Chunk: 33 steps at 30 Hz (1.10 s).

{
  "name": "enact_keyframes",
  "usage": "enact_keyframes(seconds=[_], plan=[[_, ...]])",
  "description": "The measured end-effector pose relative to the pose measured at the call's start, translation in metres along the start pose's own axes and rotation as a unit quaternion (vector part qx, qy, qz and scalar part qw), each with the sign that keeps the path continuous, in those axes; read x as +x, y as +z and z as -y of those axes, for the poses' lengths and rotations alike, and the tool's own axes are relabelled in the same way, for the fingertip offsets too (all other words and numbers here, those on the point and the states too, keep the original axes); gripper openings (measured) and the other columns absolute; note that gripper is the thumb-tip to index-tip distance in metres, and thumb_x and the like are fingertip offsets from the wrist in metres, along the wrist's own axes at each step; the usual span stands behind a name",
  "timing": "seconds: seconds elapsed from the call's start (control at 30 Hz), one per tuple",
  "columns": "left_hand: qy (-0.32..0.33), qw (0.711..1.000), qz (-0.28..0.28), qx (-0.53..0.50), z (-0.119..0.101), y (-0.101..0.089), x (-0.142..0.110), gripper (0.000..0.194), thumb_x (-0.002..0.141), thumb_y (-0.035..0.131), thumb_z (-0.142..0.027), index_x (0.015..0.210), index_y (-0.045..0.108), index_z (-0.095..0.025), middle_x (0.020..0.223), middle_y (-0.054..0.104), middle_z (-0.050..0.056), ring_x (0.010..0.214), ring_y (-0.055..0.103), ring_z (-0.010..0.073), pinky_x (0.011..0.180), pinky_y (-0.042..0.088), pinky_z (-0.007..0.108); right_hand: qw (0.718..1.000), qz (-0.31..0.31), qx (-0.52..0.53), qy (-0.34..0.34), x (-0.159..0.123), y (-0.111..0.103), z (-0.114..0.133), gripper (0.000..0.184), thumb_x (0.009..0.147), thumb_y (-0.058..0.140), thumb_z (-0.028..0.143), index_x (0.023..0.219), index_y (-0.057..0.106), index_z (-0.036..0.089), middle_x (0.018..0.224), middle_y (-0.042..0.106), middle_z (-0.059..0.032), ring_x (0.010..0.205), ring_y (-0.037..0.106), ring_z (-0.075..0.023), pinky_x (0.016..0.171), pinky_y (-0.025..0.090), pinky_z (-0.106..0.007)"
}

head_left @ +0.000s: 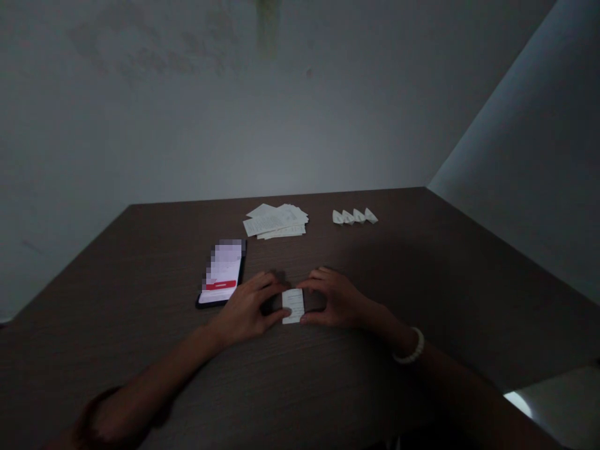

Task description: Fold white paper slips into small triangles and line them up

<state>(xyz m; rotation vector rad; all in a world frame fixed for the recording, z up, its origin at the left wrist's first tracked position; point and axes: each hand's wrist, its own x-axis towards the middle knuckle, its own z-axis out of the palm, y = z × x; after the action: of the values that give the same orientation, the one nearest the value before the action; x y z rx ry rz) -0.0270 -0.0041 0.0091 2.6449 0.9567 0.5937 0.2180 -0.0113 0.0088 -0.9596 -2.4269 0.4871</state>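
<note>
A small white piece of paper with faint print, apparently folded, lies in front of me between my hands. My left hand holds its left edge, thumb at the lower corner and index finger at the upper one. From the other side, my right hand pinches the right edge, index finger at the top and thumb near the bottom. Beyond the hands, to the right, several folded white paper pieces with pointed tops stand in a row. A loose stack of printed paper slips lies farther back, near the middle.
A phone with a lit screen lies just left of my left hand, its picture partly blurred out. The dark brown table meets a stained grey wall at the back. A white beaded bracelet circles my right wrist.
</note>
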Motion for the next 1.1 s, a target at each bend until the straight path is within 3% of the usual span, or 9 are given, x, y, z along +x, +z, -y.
enact_keyframes(seconds=[0.2,0.27,0.43,0.57,0.77,1.1], plan=[[0.018,0.997,-0.008,-0.075,-0.004,0.002,0.001,0.023,0.087,0.061,-0.030,0.107,0.058,-0.018,0.104,0.059,0.008,0.098,0.056,0.0219,0.084,0.049,0.039,0.995,-0.067,0.075,0.014,0.002,0.006,-0.008,0.011,0.078,0.072,0.023,0.086,0.065,0.018,0.082,0.063,-0.0022,0.080,0.056,-0.0151,0.073,0.040,-0.027],[0.017,0.995,-0.001,-0.101,-0.006,0.004,0.002,0.018,0.088,0.059,-0.026,0.104,0.059,-0.018,0.101,0.060,0.007,0.095,0.057,0.0208,0.083,0.049,0.039,0.993,-0.067,0.096,0.018,0.003,0.008,-0.009,0.006,0.079,0.070,0.021,0.081,0.065,0.018,0.078,0.063,-0.0013,0.075,0.056,-0.0137,0.069,0.040,-0.025],[0.017,0.992,-0.008,-0.123,-0.009,0.006,0.003,0.024,0.087,0.059,-0.021,0.110,0.060,-0.019,0.112,0.060,0.009,0.105,0.057,0.0219,0.091,0.049,0.042,0.992,-0.081,0.090,0.037,0.003,0.008,-0.008,0.006,0.081,0.066,0.017,0.086,0.066,0.018,0.076,0.063,-0.0001,0.069,0.055,-0.0121,0.067,0.040,-0.025],[0.016,0.992,-0.016,-0.121,-0.011,0.005,0.003,0.032,0.087,0.060,-0.019,0.119,0.057,-0.019,0.124,0.056,0.010,0.117,0.052,0.0227,0.099,0.045,0.045,0.996,-0.064,0.051,0.031,0.003,0.006,-0.005,0.019,0.079,0.070,0.022,0.098,0.066,0.019,0.091,0.066,-0.0039,0.085,0.057,-0.0166,0.079,0.042,-0.030],[0.025,0.992,-0.020,-0.125,-0.011,0.006,0.005,0.029,0.087,0.060,-0.020,0.116,0.057,-0.019,0.116,0.060,0.010,0.111,0.055,0.0222,0.095,0.047,0.043,0.998,-0.051,0.008,0.037,0.002,0.005,-0.004,0.017,0.077,0.073,0.026,0.092,0.069,0.019,0.093,0.063,-0.0058,0.089,0.055,-0.0190,0.080,0.042,-0.032],[-0.001,0.988,-0.015,-0.153,-0.015,0.005,0.009,0.028,0.086,0.060,-0.018,0.114,0.056,-0.018,0.102,0.058,0.007,0.084,0.057,0.0175,0.073,0.052,0.033,0.993,-0.077,0.076,0.047,0.003,0.009,-0.005,0.014,0.072,0.076,0.020,0.082,0.066,0.019,0.079,0.069,-0.0005,0.073,0.059,-0.0142,0.071,0.040,-0.027]])
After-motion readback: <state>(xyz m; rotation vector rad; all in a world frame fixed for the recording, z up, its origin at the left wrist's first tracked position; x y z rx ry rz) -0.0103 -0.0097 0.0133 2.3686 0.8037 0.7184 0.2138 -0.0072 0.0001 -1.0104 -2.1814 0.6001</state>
